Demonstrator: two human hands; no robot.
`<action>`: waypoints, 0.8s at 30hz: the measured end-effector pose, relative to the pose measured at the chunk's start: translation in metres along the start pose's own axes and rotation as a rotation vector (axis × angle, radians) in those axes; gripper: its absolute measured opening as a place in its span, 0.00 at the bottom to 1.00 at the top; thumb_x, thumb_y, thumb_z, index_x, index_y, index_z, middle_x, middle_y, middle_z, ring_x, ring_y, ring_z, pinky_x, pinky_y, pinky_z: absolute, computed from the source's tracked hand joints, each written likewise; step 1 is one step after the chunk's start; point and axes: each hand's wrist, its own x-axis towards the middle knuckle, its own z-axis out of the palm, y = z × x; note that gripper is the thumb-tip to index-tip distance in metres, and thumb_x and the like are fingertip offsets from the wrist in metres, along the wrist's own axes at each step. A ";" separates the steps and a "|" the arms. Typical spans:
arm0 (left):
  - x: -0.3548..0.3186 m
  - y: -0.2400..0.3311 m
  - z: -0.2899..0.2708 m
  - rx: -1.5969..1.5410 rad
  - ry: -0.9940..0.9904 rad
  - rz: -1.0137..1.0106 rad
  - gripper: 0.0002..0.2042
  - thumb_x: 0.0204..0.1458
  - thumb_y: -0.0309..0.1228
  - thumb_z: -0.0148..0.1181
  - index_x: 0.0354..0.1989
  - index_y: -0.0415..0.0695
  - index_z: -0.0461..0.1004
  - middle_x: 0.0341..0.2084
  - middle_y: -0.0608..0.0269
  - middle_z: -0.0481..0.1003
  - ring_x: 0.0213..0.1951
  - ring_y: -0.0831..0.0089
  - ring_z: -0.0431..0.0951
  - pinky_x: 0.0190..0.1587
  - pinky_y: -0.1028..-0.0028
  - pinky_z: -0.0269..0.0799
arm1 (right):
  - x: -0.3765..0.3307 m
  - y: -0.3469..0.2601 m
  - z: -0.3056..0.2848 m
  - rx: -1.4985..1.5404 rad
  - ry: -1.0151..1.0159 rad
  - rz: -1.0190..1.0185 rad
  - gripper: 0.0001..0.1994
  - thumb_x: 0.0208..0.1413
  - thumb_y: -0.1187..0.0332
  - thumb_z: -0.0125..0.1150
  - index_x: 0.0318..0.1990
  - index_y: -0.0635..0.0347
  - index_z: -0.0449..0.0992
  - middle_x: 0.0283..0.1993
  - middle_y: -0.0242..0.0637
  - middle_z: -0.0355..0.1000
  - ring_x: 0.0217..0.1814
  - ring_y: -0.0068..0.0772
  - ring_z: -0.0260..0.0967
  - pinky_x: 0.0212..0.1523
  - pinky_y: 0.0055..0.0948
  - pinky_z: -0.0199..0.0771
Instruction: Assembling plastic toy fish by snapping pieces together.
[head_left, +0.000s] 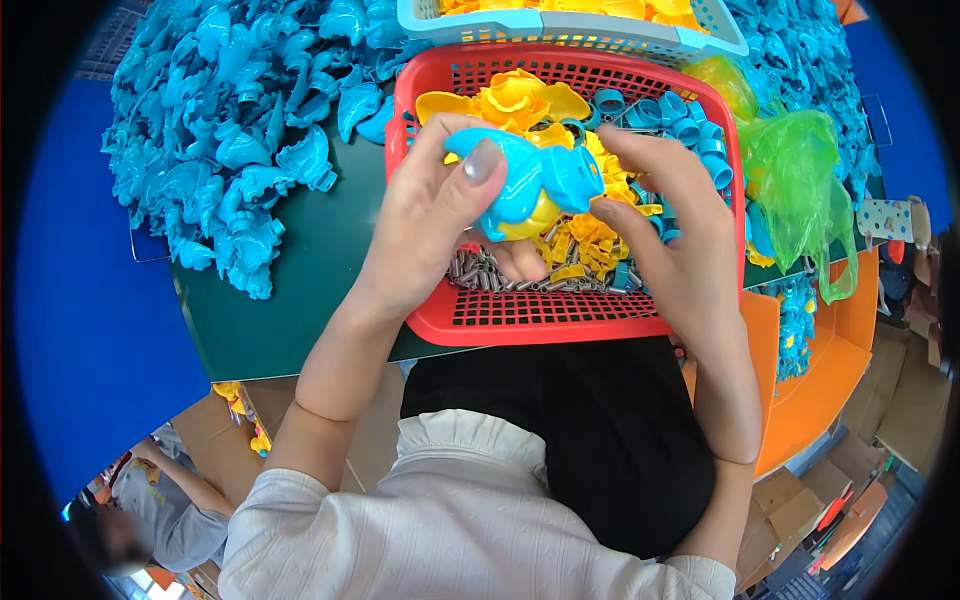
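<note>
— What lies around the hands, biggest first?

— A dark green table (300, 300) carries a wide heap of blue plastic shells (230, 150) across its left and far side. Nearer the person sits a red basket (560, 325) with yellow parts (520, 98), blue rings (680, 115) and small grey metal springs (480, 272) inside. A pale blue basket (580, 30) of yellow pieces stands just behind it, touching its far rim. A green plastic bag (800, 180) slumps at the red basket's right edge.

— Anything in the way?

— The hands themselves cover the middle of the red basket.

— And the hands?

— The left hand (425, 225) is curled around a blue and yellow toy (525, 185), thumb pressed on its top, fingers under it. The right hand (680, 240) is half open, fingertips touching the toy's right end. The toy is held above the red basket, between both hands.
</note>
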 end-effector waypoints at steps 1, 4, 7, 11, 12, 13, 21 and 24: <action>0.000 0.001 0.001 0.009 0.028 -0.047 0.19 0.60 0.42 0.38 0.50 0.40 0.56 0.36 0.52 0.72 0.35 0.68 0.78 0.32 0.76 0.77 | 0.002 0.004 0.002 -0.279 -0.051 -0.081 0.21 0.41 0.74 0.65 0.47 0.62 0.70 0.46 0.38 0.68 0.48 0.34 0.66 0.48 0.31 0.67; 0.005 0.001 0.002 -0.096 0.054 -0.048 0.18 0.61 0.42 0.34 0.50 0.42 0.57 0.32 0.52 0.73 0.29 0.67 0.79 0.26 0.77 0.77 | 0.004 0.020 0.017 -0.593 -0.090 -0.191 0.17 0.40 0.75 0.63 0.41 0.62 0.71 0.41 0.37 0.67 0.44 0.39 0.62 0.45 0.34 0.64; 0.005 0.005 0.000 -0.086 0.032 -0.069 0.17 0.60 0.42 0.32 0.49 0.43 0.58 0.30 0.51 0.73 0.26 0.67 0.78 0.22 0.78 0.75 | 0.008 0.026 0.025 -0.744 -0.166 -0.250 0.08 0.43 0.74 0.60 0.33 0.61 0.71 0.33 0.34 0.64 0.37 0.36 0.61 0.37 0.33 0.60; 0.006 0.000 0.002 -0.118 0.082 -0.009 0.16 0.60 0.42 0.34 0.46 0.43 0.57 0.22 0.48 0.73 0.14 0.70 0.74 0.14 0.78 0.68 | 0.009 0.020 0.013 -0.654 -0.198 -0.203 0.07 0.43 0.75 0.60 0.32 0.60 0.70 0.31 0.35 0.64 0.37 0.37 0.61 0.37 0.33 0.60; 0.006 0.000 0.000 -0.144 0.088 -0.011 0.16 0.60 0.42 0.34 0.46 0.43 0.57 0.22 0.48 0.73 0.14 0.71 0.72 0.14 0.79 0.67 | 0.011 0.019 0.008 -0.612 -0.175 -0.169 0.07 0.44 0.75 0.60 0.32 0.60 0.70 0.31 0.35 0.64 0.37 0.37 0.61 0.37 0.33 0.59; 0.006 0.000 -0.002 -0.170 0.092 -0.013 0.16 0.60 0.42 0.34 0.45 0.43 0.58 0.22 0.48 0.73 0.13 0.72 0.71 0.15 0.80 0.65 | 0.011 0.019 0.003 -0.572 -0.150 -0.133 0.06 0.44 0.75 0.60 0.31 0.60 0.70 0.31 0.35 0.65 0.37 0.38 0.62 0.37 0.33 0.59; 0.005 -0.001 0.000 -0.260 0.232 0.120 0.16 0.59 0.44 0.32 0.44 0.46 0.60 0.24 0.52 0.71 0.11 0.80 0.56 0.17 0.85 0.53 | 0.027 0.009 -0.002 -0.647 -0.101 -0.196 0.03 0.47 0.74 0.57 0.29 0.61 0.70 0.30 0.36 0.67 0.35 0.40 0.65 0.38 0.34 0.59; 0.008 0.001 0.004 -0.239 0.333 0.138 0.16 0.58 0.44 0.32 0.44 0.46 0.60 0.23 0.52 0.70 0.11 0.81 0.54 0.16 0.85 0.51 | 0.036 0.007 -0.005 -0.662 -0.164 -0.191 0.03 0.47 0.73 0.57 0.30 0.61 0.70 0.29 0.37 0.67 0.35 0.39 0.66 0.38 0.34 0.60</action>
